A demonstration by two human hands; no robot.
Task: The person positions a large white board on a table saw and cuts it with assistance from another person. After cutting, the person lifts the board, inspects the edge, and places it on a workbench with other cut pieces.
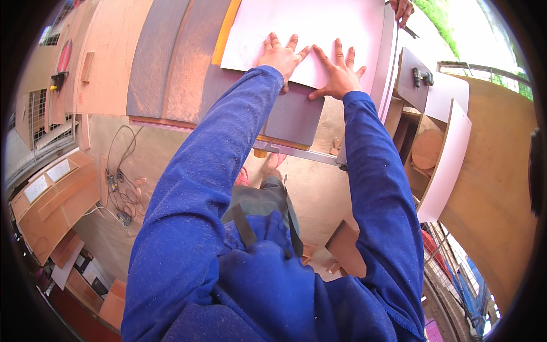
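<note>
A white panel [250,25] lies over a dark grey table surface [293,117] in front of me. My left hand [279,58] rests on the panel near its front edge, fingers spread and holding nothing. Just to its right, my right hand [341,75] is also spread flat there, its thumb reaching over the front edge. The thumb of my left hand nearly touches the right hand's forefinger. A yellow strip [226,31] runs along the panel's left edge. A metal rail [307,154] borders the table's near side.
Another person's hand [403,9] is at the far right corner. To the right, a cordless drill [421,77] sits on a board beside an open wooden cabinet [411,128]. Cables [121,188] lie on the floor at left; a brown board offcut [346,249] lies near my right arm.
</note>
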